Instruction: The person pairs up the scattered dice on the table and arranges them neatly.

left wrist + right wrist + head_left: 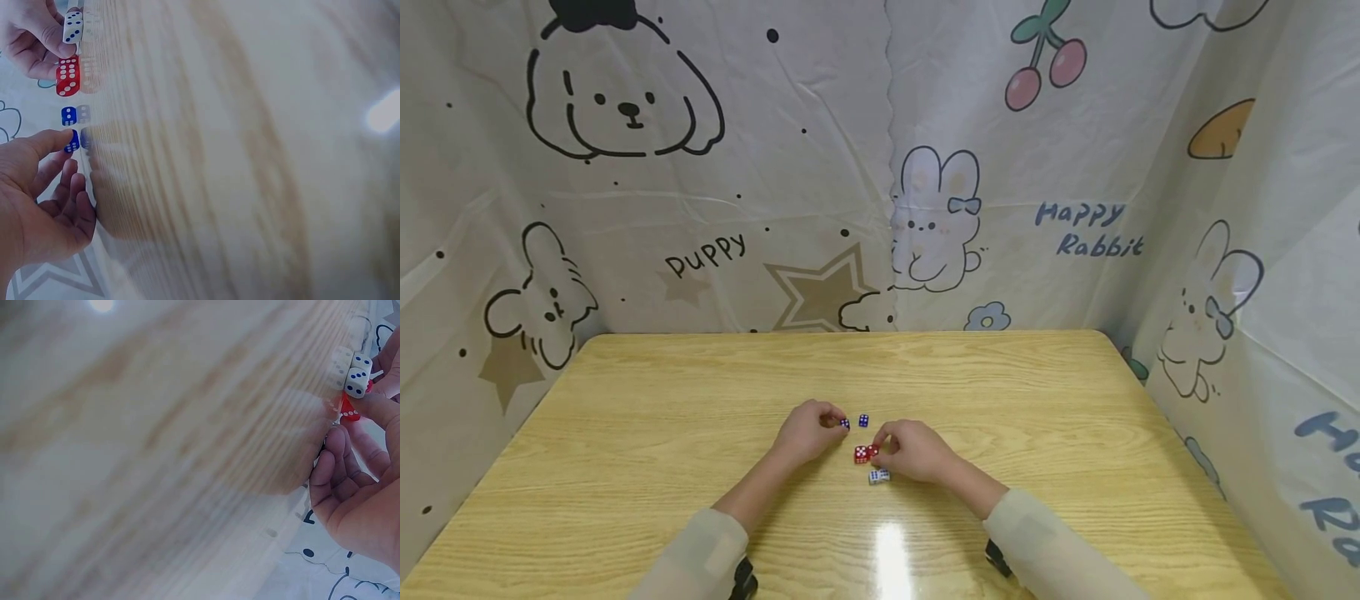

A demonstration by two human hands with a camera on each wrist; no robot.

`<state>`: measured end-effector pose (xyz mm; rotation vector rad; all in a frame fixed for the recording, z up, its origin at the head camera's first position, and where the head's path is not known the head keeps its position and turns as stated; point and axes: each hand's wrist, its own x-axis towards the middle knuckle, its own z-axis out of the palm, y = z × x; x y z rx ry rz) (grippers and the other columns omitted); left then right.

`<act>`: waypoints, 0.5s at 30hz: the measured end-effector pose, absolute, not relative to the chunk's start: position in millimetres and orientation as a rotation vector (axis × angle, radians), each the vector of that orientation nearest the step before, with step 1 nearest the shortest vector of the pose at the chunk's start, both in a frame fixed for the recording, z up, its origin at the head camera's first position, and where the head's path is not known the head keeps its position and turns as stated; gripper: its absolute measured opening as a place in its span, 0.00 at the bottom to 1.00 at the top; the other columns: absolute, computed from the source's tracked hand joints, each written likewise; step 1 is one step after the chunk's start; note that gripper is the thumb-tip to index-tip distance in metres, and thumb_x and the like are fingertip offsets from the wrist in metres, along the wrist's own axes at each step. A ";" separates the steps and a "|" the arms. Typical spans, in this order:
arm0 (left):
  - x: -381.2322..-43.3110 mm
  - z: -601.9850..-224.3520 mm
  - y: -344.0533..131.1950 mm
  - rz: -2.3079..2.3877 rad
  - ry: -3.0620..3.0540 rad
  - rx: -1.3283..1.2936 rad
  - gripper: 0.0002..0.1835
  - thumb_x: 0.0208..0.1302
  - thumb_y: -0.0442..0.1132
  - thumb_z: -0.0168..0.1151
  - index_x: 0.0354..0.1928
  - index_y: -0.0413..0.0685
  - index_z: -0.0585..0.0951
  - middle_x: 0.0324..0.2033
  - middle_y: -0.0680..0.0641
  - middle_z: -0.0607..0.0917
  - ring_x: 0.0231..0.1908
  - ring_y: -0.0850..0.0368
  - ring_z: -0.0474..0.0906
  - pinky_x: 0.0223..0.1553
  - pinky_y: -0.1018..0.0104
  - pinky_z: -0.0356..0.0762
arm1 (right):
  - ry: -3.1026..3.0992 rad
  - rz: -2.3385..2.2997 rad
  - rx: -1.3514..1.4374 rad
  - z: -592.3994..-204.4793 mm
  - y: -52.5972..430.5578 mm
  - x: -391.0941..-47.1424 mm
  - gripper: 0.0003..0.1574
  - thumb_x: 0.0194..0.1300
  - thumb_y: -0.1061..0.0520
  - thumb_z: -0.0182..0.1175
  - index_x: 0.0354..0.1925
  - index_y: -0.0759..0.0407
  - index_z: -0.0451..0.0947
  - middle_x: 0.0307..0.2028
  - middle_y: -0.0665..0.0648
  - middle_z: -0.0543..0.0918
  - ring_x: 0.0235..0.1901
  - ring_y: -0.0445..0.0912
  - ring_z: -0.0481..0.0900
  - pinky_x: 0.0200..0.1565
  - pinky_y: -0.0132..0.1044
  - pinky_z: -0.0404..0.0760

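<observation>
My left hand [808, 431] pinches a blue die [845, 424] between thumb and index finger, at the table surface. A second blue die [863, 421] lies just to its right, a small gap apart. My right hand [917, 452] holds a red die [350, 411] by thumb and finger, close against a larger-looking red die [861, 454] on its left. Nearer to me, two white dice [878, 477] with blue dots sit side by side. In the left wrist view, the held blue die [72, 141] touches the thumb tip.
The dice lie mid-way across a light wooden table [662, 400]. Behind and beside it hang pale curtains [820, 183] printed with cartoon animals. A bright light reflection [891, 558] shows on the near tabletop. Dark straps [997, 557] show under both sleeves.
</observation>
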<state>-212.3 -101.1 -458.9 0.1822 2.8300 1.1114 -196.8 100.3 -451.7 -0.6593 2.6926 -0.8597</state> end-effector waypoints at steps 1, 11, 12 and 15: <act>-212.4 -458.8 -101.4 1.113 2.829 0.186 0.09 0.55 0.41 0.66 0.38 0.48 0.84 0.33 0.50 0.80 0.36 0.57 0.75 0.41 0.60 0.73 | 2.693 -0.861 -0.659 -451.7 100.2 -197.0 0.11 0.57 0.51 0.65 0.38 0.54 0.80 0.19 0.46 0.73 0.18 0.37 0.66 0.21 0.28 0.64; -213.2 -461.0 -104.9 1.105 2.825 0.215 0.08 0.56 0.39 0.65 0.38 0.48 0.84 0.32 0.51 0.80 0.36 0.58 0.75 0.41 0.60 0.73 | 2.691 -0.861 -0.655 -455.2 100.8 -198.3 0.11 0.57 0.51 0.65 0.37 0.54 0.80 0.18 0.46 0.73 0.18 0.37 0.65 0.21 0.28 0.64; -213.1 -460.8 -105.3 1.105 2.827 0.218 0.08 0.56 0.39 0.65 0.38 0.48 0.84 0.32 0.51 0.81 0.36 0.58 0.75 0.41 0.60 0.73 | 2.692 -0.863 -0.655 -455.5 100.9 -198.3 0.11 0.57 0.51 0.65 0.37 0.54 0.80 0.18 0.46 0.73 0.18 0.37 0.65 0.21 0.28 0.64; -213.0 -460.2 -106.2 1.113 2.827 0.215 0.07 0.56 0.39 0.65 0.37 0.49 0.84 0.31 0.51 0.81 0.36 0.58 0.75 0.41 0.61 0.73 | 2.693 -0.860 -0.654 -455.6 100.7 -198.5 0.11 0.57 0.51 0.65 0.37 0.54 0.80 0.18 0.46 0.73 0.18 0.37 0.65 0.21 0.28 0.64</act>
